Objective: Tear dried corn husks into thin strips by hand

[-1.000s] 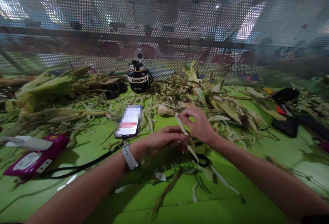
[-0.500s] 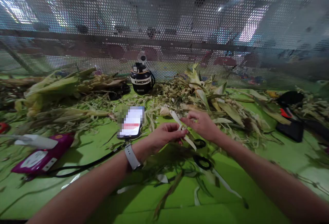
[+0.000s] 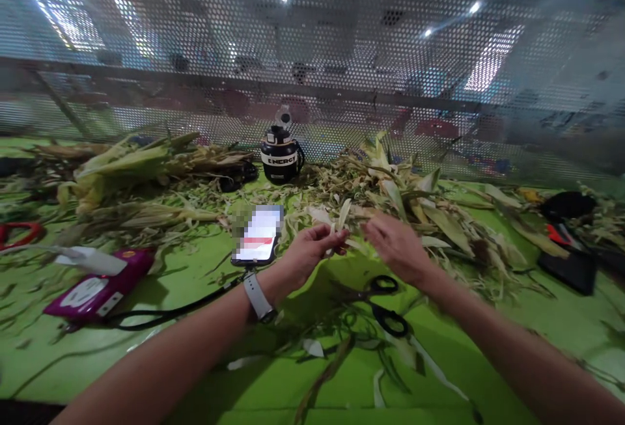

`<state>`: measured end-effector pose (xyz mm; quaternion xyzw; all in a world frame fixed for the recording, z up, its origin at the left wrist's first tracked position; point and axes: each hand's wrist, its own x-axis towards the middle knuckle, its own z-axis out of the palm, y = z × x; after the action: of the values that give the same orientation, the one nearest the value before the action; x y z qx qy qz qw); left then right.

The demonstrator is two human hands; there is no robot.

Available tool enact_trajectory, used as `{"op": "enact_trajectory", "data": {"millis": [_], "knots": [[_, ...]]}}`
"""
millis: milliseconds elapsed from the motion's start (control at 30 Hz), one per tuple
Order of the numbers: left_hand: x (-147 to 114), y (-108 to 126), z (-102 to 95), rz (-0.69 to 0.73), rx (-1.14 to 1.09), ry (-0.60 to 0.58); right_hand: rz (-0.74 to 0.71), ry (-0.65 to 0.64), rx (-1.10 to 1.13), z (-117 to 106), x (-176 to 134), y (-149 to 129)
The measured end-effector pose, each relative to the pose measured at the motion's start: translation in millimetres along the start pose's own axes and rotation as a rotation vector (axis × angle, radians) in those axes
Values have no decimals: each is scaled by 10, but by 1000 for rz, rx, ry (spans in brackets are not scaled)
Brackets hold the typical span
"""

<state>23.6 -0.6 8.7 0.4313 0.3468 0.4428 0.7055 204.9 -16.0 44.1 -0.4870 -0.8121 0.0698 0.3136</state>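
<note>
My left hand [image 3: 310, 252], with a grey watch on the wrist, pinches a pale strip of corn husk [image 3: 344, 213] between thumb and fingers. The strip is bent, and one end points upward. Close on its right is my right hand [image 3: 395, 246], its fingers curled and smeared by motion. Whether they hold part of the strip I cannot tell. Below both hands a pair of black-handled scissors [image 3: 390, 319] lies on the green table [image 3: 273, 392] among loose husk scraps [image 3: 312, 347].
A phone [image 3: 258, 236] on a black cord lies left of my hands, beside a purple device [image 3: 102, 285]. Behind stands a dark bottle [image 3: 280, 157] between heaps of husks [image 3: 127, 168]. A perforated metal screen [image 3: 322, 41] spans the back. A black case [image 3: 569, 269] lies right.
The husk strip, earlier slanting down across both hands, now stands up bent from my left fingers. My right hand has moved slightly right, away from the left. The view has shifted a little left.
</note>
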Motion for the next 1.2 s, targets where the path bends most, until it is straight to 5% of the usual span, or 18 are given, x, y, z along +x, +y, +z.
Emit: {"op": "enact_trajectory", "data": {"millis": [67,133,333,500,600,733,900,1000,1200], "knots": [[16,-15,-14,52,49,7,24,-210,106,46,-8,0],[17,-19,-24,79,96,0,34,-253,178,93,-4,32],[22,-6,-55,31,24,-29,4,-137,68,96,21,106],[37,-50,-44,122,-25,32,-73,199,-118,89,-80,-57],[23,-84,-10,133,-42,38,-20,1,-30,156,-128,-132],[-5,-96,33,136,-46,55,262,-293,423,260,-120,-169],[-19,-73,53,145,-19,67,601,-309,886,347,-116,-193],[-21,-46,49,147,9,74,629,-296,958,384,-134,-190],[-42,61,23,136,38,220,562,-490,902,421,-163,-141]]}}
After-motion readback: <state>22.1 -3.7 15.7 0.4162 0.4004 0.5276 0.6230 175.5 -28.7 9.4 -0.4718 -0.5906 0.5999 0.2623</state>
